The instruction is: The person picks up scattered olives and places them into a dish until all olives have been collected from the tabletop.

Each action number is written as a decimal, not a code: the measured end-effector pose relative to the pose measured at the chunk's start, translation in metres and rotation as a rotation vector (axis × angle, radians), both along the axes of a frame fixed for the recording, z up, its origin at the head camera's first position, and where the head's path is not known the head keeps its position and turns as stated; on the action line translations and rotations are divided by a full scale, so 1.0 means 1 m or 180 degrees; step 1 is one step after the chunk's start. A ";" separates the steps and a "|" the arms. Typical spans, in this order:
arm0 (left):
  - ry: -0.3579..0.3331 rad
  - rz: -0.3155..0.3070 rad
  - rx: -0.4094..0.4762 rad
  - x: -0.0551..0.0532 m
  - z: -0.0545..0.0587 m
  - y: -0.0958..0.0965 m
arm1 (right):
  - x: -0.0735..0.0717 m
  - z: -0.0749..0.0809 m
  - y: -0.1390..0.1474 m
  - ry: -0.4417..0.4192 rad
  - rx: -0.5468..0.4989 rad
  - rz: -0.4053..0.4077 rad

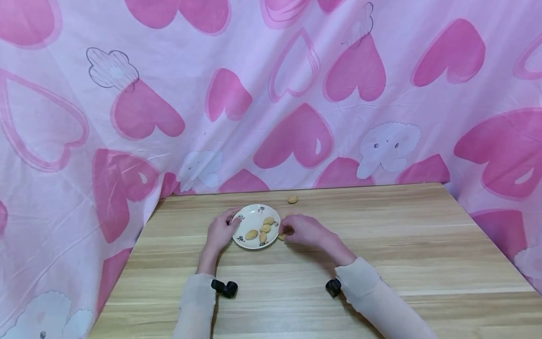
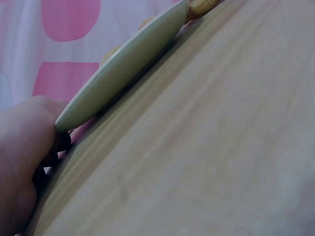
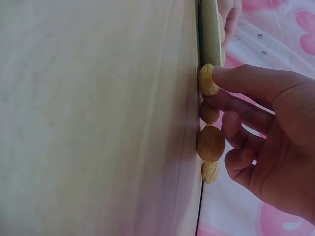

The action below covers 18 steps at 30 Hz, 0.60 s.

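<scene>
because walnuts roll readily, i would favour a snug two-digit pinch and a short, low lift. from my distant seat, my right hand (image 1: 306,230) has thumb and forefinger pinching one walnut (image 3: 208,82), low over the table (image 1: 402,245) and just beside the plate (image 1: 250,220); its other fingers curl loosely near further nuts (image 3: 210,143). my left hand (image 1: 221,231) grips the plate's near side, thumb over the rim, though i cannot tell whether the plate's base sits fully on the wood. i'd judge that a light, steady hold there serves best, since pressing the rim could tip it and set the four plated nuts (image 1: 265,229) rolling. a pinch across the shell's fat middle should slip less than one near its pointed end. these shells are tan, oval and finely wrinkled, and look hard and dry; the plate is round, shallow and glossy white, with small dark motifs. one lone nut (image 1: 292,199) lies by the far edge, before a soft, creased heart-print cloth (image 1: 237,47).
</scene>
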<state>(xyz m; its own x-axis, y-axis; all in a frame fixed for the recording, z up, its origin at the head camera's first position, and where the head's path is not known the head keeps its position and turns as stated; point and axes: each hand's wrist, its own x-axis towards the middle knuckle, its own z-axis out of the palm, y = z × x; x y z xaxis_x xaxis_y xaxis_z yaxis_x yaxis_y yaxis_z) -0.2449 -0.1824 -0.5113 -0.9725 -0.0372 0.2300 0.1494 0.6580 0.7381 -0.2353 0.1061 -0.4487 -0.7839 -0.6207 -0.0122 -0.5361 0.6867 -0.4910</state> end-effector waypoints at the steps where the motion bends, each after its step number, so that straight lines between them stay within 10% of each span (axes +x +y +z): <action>1: -0.0008 -0.0001 -0.0002 0.000 0.000 0.000 | 0.000 0.000 -0.001 0.0007 0.0020 0.0013; 18: -0.0057 -0.0020 0.0049 0.001 0.001 -0.001 | 0.001 -0.001 -0.006 0.0023 0.0112 0.0062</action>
